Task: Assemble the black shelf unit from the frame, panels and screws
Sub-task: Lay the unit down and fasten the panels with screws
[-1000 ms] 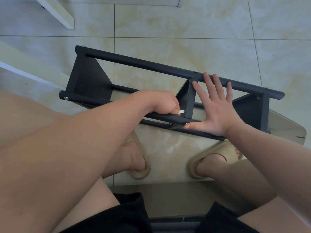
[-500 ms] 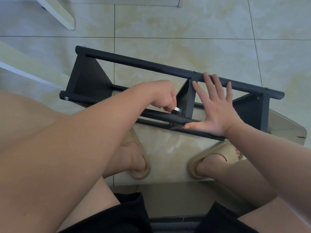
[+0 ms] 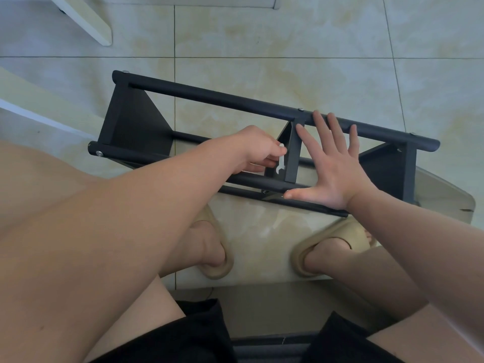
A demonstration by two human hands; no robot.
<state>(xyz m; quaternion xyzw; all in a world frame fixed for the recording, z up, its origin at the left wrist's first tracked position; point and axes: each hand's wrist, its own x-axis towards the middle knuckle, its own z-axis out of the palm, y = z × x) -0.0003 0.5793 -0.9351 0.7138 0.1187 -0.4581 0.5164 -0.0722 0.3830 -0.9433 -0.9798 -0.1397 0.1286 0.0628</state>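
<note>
The black shelf unit point(image 3: 214, 96) lies on its side on the tiled floor, its tubes running left to right with three black panels between them. My left hand point(image 3: 255, 150) pinches a small silver wrench point(image 3: 281, 161), which stands upright at the near foot of the middle panel point(image 3: 293, 150). My right hand point(image 3: 332, 163) lies flat with spread fingers against the frame just right of that panel, thumb on the near tube. Silver screw heads point(image 3: 99, 153) show at the tube ends and joints.
My two feet in beige slippers point(image 3: 337, 247) stand on the floor just in front of the shelf. A white furniture leg point(image 3: 86, 20) crosses the upper left corner, and a pale board edge point(image 3: 34, 111) runs along the left.
My left hand has lifted and turned, swinging the wrench from lying flat near the tube to standing upright. The right hand and the shelf have stayed put.
</note>
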